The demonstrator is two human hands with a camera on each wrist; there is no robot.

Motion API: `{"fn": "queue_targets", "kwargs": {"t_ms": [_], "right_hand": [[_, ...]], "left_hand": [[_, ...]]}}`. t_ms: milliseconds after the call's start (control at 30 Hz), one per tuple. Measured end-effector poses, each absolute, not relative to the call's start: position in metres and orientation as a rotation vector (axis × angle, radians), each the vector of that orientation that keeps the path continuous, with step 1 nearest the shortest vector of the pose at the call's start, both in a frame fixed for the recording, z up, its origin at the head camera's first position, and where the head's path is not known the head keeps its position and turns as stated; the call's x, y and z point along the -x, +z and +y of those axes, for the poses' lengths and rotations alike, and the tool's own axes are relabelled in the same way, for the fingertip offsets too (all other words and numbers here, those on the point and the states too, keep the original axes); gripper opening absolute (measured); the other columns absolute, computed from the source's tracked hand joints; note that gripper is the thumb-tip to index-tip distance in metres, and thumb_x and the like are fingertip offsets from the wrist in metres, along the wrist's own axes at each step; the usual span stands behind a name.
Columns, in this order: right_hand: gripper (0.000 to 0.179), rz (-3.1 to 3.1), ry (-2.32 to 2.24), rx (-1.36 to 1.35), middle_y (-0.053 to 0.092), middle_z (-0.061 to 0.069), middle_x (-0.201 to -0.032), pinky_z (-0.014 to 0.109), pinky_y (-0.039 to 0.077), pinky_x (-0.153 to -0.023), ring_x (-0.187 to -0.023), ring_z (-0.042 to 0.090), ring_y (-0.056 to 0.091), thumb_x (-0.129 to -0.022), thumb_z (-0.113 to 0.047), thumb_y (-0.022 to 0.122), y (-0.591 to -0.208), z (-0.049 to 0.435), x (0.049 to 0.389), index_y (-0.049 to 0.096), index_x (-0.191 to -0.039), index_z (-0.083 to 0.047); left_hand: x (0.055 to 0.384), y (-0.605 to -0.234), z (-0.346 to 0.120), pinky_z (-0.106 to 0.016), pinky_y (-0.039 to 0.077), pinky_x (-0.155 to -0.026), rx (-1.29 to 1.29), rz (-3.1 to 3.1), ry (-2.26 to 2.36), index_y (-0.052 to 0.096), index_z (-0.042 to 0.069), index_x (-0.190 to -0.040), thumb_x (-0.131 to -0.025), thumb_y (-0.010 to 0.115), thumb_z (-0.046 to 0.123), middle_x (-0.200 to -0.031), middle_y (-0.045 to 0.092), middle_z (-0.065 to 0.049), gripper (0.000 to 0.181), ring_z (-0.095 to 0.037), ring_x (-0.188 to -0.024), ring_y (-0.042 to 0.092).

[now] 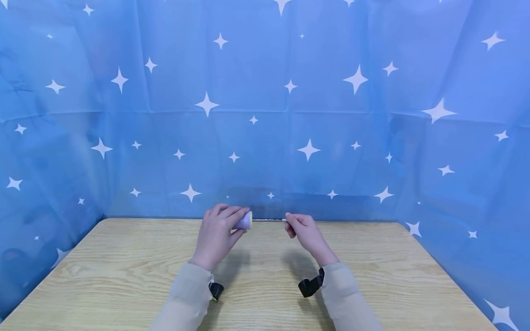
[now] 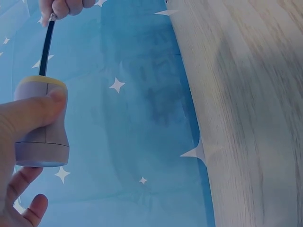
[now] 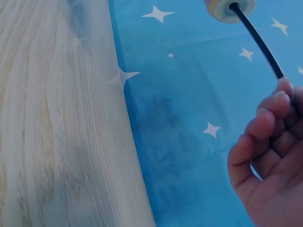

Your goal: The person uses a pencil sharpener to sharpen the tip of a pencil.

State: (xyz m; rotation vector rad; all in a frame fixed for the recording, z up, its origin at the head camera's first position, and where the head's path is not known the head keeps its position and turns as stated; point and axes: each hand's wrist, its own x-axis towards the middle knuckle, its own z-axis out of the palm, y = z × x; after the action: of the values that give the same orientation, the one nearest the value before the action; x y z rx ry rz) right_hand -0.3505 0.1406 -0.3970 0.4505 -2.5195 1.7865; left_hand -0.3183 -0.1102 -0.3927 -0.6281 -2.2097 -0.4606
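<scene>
My left hand (image 1: 217, 232) holds a lavender cylinder (image 2: 45, 127) with a narrowed waist and a yellow rim, lying sideways above the table's far edge. The thumb presses along its near side. Out of the rimmed end runs a thin dark strip or cord (image 3: 260, 42), bending slightly in the right wrist view. Its far end is pinched between the thumb and fingertips of my right hand (image 1: 305, 232), with a small light tip showing there in the left wrist view. The strip spans the gap between the two hands. What exact kind of device this is cannot be told.
Beneath both hands is a light wood-grain table (image 1: 265, 285). A blue curtain (image 1: 256, 138) with white stars rises behind its back edge and around the sides. Dark wrist-worn devices (image 1: 310, 286) sit at the sleeve cuffs.
</scene>
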Motion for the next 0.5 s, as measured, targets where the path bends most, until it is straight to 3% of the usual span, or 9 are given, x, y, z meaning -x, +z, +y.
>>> {"fn": "queue_targets", "kwargs": {"t_ms": [200,500], "right_hand": [[0.041,-2.485,1.795,-0.441,0.064,0.012,-0.079,0.034,0.049,-0.07,-0.068,0.026,0.058,-0.105,-0.025,0.043,-0.3942,0.1363,0.3491,0.068,-0.089,0.003],[0.039,-2.41,1.834,-0.465,0.067,0.013,-0.09,0.033,0.052,-0.073,-0.072,0.022,0.06,-0.105,-0.026,0.044,-0.3947,0.1406,0.3515,0.067,-0.115,0.003]], "left_hand": [[0.3183,-0.3916,-0.1144,-0.043,0.041,-0.085,0.586,-2.237,-0.447,0.071,0.02,-0.12,-0.072,0.087,0.017,-0.113,0.069,0.003,0.051,-0.021,-0.106,0.055],[0.3171,-0.3912,-0.1161,-0.045,0.041,-0.086,0.567,-2.241,-0.451,0.071,0.02,-0.119,-0.071,0.088,0.02,-0.113,0.07,0.003,0.051,-0.021,-0.106,0.054]]}}
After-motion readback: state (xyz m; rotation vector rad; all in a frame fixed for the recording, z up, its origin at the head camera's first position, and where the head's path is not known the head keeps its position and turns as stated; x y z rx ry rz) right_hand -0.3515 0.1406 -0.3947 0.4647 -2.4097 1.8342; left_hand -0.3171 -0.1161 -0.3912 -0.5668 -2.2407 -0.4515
